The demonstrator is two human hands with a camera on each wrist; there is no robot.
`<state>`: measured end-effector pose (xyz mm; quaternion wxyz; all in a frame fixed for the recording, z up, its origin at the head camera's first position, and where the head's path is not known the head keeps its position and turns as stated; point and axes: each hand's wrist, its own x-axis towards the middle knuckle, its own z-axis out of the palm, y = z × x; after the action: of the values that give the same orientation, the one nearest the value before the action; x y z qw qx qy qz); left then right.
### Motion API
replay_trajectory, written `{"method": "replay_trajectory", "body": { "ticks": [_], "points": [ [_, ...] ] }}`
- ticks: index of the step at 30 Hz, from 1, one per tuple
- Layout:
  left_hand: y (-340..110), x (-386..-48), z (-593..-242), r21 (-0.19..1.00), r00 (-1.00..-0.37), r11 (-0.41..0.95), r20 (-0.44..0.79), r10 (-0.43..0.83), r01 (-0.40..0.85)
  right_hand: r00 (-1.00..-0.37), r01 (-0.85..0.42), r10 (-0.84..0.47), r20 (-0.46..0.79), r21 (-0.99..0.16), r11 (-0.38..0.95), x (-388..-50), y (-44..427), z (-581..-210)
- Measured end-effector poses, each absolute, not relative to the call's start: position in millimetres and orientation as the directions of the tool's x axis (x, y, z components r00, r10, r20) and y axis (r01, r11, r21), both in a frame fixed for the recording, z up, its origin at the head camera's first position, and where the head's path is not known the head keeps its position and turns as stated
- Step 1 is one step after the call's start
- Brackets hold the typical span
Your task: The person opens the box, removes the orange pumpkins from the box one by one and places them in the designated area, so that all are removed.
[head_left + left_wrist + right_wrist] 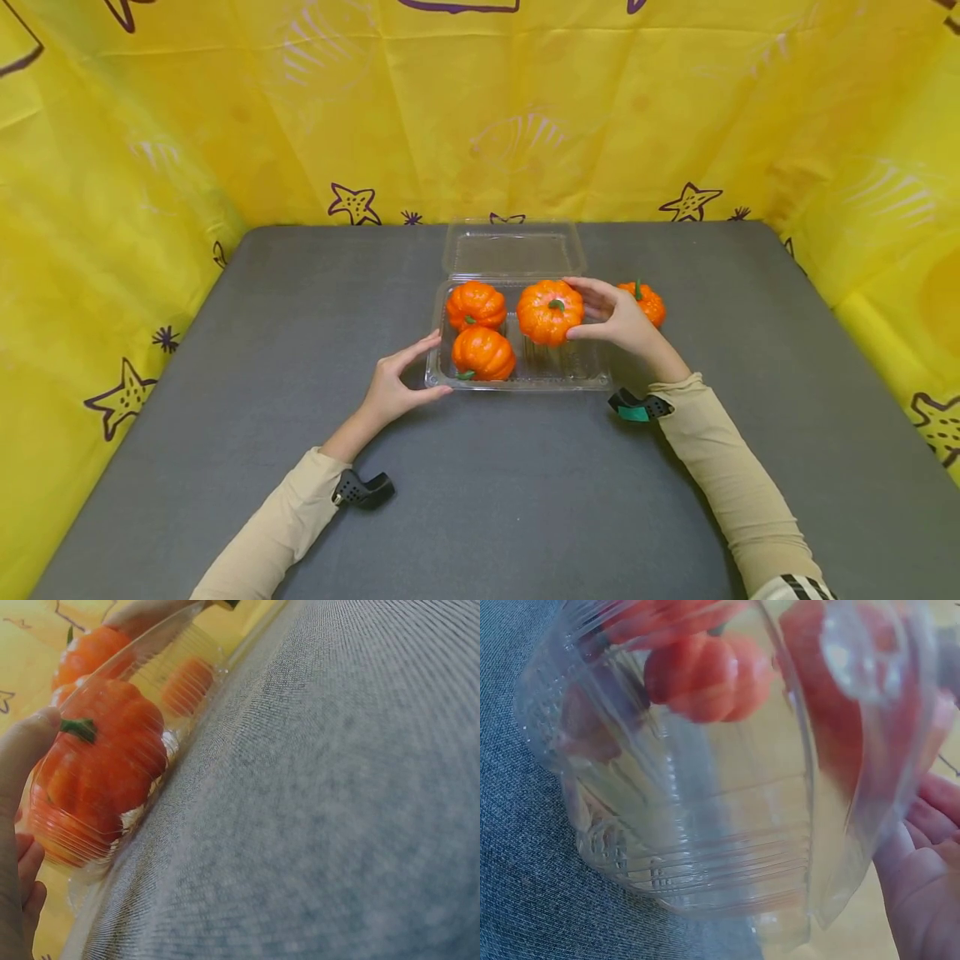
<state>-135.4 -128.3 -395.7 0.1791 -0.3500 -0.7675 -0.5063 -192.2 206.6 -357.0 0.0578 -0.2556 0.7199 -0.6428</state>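
Observation:
My right hand grips an orange toy pumpkin with a green stem from its right side, thumb below and fingers above. This pumpkin is over the right half of a clear plastic clamshell box. Two more pumpkins lie in the box's left half, a rear one and a front one. My left hand is at the box's left side with thumb and fingers spread, touching its rim. In the left wrist view, the left thumb lies against the clear wall, near a green stem.
The box's clear lid is folded back toward the yellow curtain. Another pumpkin sits on the grey table right of the box, partly behind my right hand. Each wrist wears a dark strap.

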Motion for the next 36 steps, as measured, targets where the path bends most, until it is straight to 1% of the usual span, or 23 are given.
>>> {"method": "replay_trajectory", "body": {
  "ticks": [5, 14, 17, 21, 25, 30, 36],
  "points": [
    [-127.9, -134.8, -395.3, 0.648, -0.693, 0.255, 0.628, 0.353, 0.717, -0.869, -0.285, -0.432, 0.242, -0.958, 0.037, -191.5, 207.8, -359.0],
    [-127.1, -134.9, -396.1, 0.649, -0.686, 0.235, 0.637, 0.352, 0.724, -0.896, -0.264, -0.381, 0.229, -0.964, 0.041, -185.5, 213.7, -357.7],
    [-127.1, -134.4, -395.5, 0.652, -0.691, 0.242, 0.632, 0.35, 0.719, -0.89, -0.283, -0.378, 0.256, -0.959, 0.017, -184.2, 215.8, -356.3],
    [-127.9, -134.3, -394.3, 0.657, -0.698, 0.247, 0.625, 0.349, 0.712, -0.866, -0.316, -0.402, 0.297, -0.948, -0.019, -184.8, 218.2, -354.2],
    [-128.4, -135.4, -394.8, 0.651, -0.69, 0.241, 0.633, 0.351, 0.72, -0.851, -0.342, -0.423, 0.31, -0.94, -0.001, -182.6, 224.0, -354.9],
    [-129.4, -137.6, -396.5, 0.633, -0.669, 0.228, 0.652, 0.358, 0.74, -0.859, -0.358, -0.4, 0.321, -0.934, 0.019, -177.8, 237.2, -357.8],
    [-129.3, -136.8, -398.2, 0.649, -0.683, 0.231, 0.636, 0.359, 0.725, -0.863, -0.374, -0.367, 0.348, -0.927, 0.0, -176.5, 246.1, -356.1]
  ]
}}
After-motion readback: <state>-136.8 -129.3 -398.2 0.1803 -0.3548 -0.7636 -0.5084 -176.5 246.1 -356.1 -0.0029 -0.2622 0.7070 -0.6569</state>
